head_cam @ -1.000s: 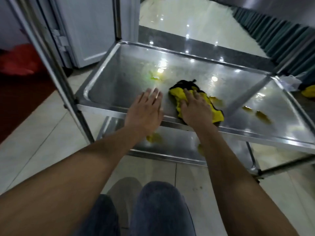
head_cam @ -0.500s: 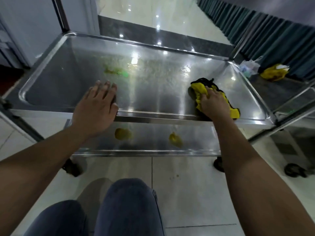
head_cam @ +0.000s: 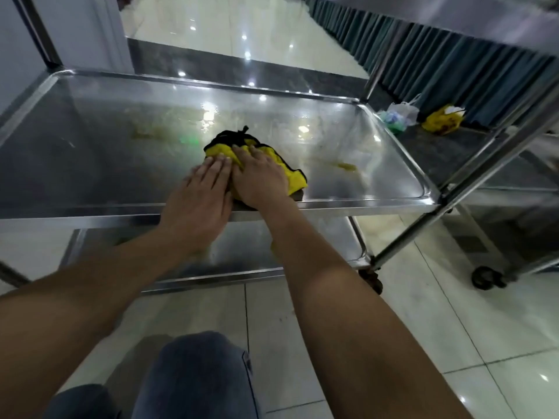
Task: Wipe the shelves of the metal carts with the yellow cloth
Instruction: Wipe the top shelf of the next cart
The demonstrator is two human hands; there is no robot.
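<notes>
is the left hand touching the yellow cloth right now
Touching. In the head view the left hand lies flat on the cart shelf, its fingertips overlapping the near-left edge of the yellow cloth, beside the right hand pressing on it.

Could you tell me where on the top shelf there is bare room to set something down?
The top shelf is bare left of the left hand, out to its left rim. A smaller patch lies right of the yellow cloth, though a yellowish smear sits there. The front middle is crowded: both hands, right hand pressing the cloth.
</notes>
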